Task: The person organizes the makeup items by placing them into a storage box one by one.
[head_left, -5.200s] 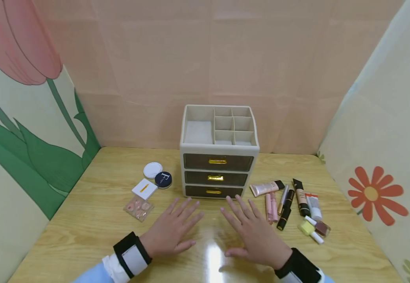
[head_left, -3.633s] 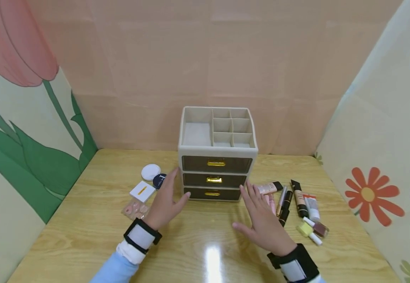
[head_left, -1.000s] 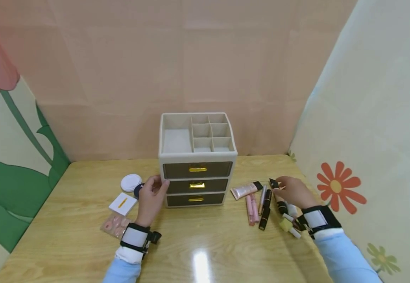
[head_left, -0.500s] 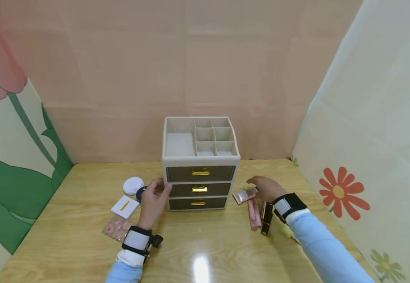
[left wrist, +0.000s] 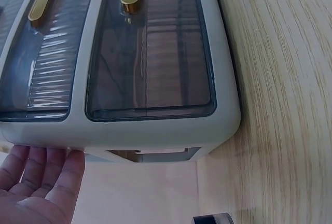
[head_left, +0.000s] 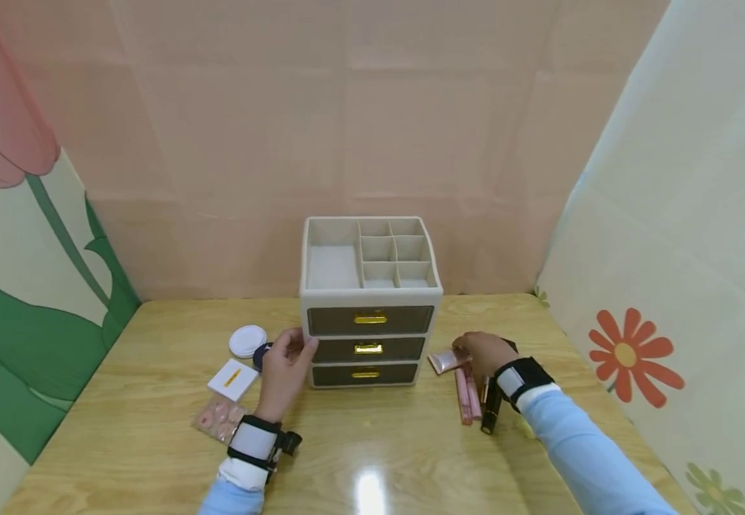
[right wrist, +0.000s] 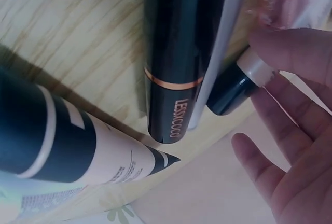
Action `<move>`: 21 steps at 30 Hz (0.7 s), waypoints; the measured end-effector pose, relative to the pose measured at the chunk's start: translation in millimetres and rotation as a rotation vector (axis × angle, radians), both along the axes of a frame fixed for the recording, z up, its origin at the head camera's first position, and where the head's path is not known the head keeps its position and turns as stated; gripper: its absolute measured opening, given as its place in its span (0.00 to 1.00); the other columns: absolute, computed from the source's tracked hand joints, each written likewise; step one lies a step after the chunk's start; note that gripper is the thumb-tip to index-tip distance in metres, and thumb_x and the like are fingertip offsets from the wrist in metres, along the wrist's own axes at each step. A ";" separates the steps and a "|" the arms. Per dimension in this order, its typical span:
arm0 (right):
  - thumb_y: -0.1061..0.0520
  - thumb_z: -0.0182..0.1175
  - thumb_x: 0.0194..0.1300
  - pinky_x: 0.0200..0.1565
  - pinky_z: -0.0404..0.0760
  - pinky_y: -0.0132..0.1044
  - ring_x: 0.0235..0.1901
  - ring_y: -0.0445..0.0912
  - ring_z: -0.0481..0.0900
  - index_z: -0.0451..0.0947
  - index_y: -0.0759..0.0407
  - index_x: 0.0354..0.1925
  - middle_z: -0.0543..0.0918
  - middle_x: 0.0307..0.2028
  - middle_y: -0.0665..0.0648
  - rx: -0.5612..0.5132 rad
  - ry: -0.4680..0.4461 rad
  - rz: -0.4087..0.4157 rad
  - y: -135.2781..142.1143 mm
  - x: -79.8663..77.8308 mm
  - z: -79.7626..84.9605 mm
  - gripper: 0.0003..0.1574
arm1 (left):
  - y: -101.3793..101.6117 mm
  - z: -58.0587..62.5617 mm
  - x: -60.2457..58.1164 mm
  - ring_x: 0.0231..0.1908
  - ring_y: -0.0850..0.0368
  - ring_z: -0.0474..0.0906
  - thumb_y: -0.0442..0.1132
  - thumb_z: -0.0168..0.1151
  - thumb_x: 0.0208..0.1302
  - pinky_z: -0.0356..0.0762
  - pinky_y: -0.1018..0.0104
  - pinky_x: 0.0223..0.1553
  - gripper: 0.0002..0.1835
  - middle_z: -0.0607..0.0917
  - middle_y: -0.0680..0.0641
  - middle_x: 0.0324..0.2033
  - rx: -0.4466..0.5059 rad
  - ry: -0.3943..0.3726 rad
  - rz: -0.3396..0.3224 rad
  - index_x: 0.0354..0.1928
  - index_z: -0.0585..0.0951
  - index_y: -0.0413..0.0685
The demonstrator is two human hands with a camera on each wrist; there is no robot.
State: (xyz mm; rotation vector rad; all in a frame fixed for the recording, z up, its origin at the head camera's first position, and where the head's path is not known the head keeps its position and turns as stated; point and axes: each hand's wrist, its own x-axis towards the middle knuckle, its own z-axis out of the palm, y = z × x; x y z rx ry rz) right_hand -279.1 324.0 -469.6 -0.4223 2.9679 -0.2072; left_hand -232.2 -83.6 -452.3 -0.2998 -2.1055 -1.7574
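Note:
A white desktop organizer (head_left: 372, 295) with dark drawers stands mid-table. My left hand (head_left: 285, 372) rests at its left side; in the left wrist view the fingertips (left wrist: 67, 167) touch the side wall. On the right, my right hand (head_left: 485, 352) pinches a pink cosmetic tube (head_left: 446, 360) near its black cap, which lies between thumb and fingers in the right wrist view. Beside that hand are pink lip gloss tubes (head_left: 464, 395) and a black stick labelled LESSXCOCO (right wrist: 174, 68). A beige tube with a black cap (right wrist: 122, 154) lies nearer the right wrist camera.
Left of the organizer are a round white case (head_left: 247, 341), a dark round compact (head_left: 261, 355) partly behind my left hand, a white square box (head_left: 233, 380) and an eyeshadow palette (head_left: 218, 418). A yellow-green bottle (head_left: 525, 427) is mostly hidden under my right forearm.
Both hands were spread above the table at first. My left hand went to the organizer's side; my right reached the beige tube, then moved left and took hold of the pink tube.

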 end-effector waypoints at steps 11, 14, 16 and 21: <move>0.69 0.76 0.36 0.37 0.79 0.47 0.30 0.45 0.75 0.80 0.54 0.45 0.77 0.32 0.48 0.058 0.059 0.024 2.9 -2.8 -9.3 0.33 | 1.0 0.2 2.3 0.41 0.52 0.80 0.41 0.65 0.64 0.80 0.56 0.45 0.13 0.84 0.43 0.39 0.012 0.008 -0.003 0.44 0.81 0.38; 0.66 0.77 0.39 0.36 0.79 0.45 0.30 0.44 0.74 0.80 0.54 0.44 0.77 0.31 0.48 0.050 0.075 0.018 5.2 -4.9 -8.2 0.30 | 0.9 0.3 2.4 0.41 0.53 0.80 0.42 0.66 0.64 0.80 0.58 0.46 0.14 0.84 0.43 0.39 0.009 -0.001 -0.004 0.45 0.81 0.39; 0.64 0.75 0.43 0.37 0.79 0.46 0.31 0.45 0.75 0.80 0.55 0.43 0.78 0.31 0.48 0.025 0.105 0.022 7.3 -6.3 -5.3 0.26 | 0.8 0.5 2.2 0.41 0.53 0.80 0.42 0.65 0.64 0.80 0.58 0.46 0.14 0.84 0.43 0.39 0.010 0.000 -0.007 0.45 0.81 0.39; 0.66 0.71 0.49 0.41 0.79 0.50 0.36 0.50 0.79 0.79 0.61 0.44 0.81 0.35 0.54 -0.079 0.189 0.025 14.4 -6.5 11.9 0.21 | 0.2 1.7 1.9 0.41 0.53 0.81 0.42 0.65 0.65 0.80 0.57 0.46 0.14 0.84 0.43 0.39 0.014 0.011 -0.010 0.45 0.81 0.39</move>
